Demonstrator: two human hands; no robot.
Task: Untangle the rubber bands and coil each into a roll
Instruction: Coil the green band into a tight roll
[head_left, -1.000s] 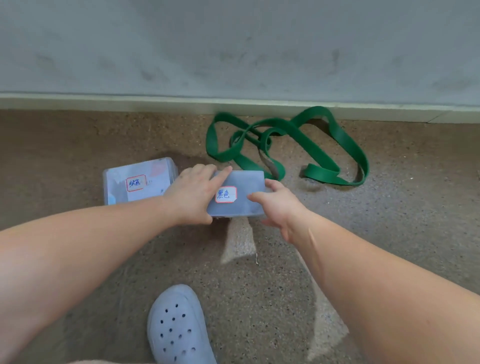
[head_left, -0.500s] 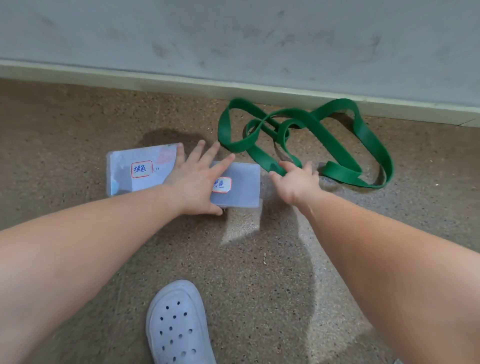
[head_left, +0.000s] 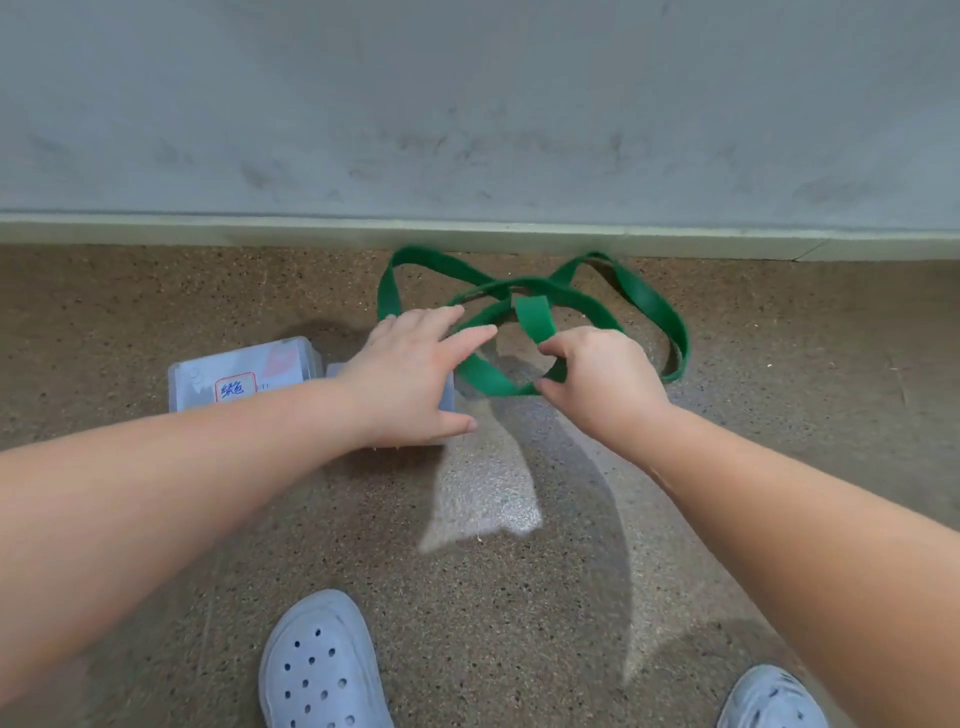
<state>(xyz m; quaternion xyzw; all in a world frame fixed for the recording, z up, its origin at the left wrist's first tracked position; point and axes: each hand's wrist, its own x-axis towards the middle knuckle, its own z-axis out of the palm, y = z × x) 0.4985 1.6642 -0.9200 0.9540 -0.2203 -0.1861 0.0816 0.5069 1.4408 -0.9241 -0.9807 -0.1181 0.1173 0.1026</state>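
Right grip (head_left: 602, 379) pinching green band (head_left: 532, 319), tangle beyond

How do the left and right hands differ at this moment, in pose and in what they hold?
The left hand has its fingers stretched straight and grips nothing; the right hand curls its fingers round a strand of the green rubber band. The left hand lies over a clear box; the right hand is right of it, among the band's loops. Both reach forward towards the band.

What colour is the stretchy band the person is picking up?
Green, all over. The band shows best in the head view, gripped by the right hand.
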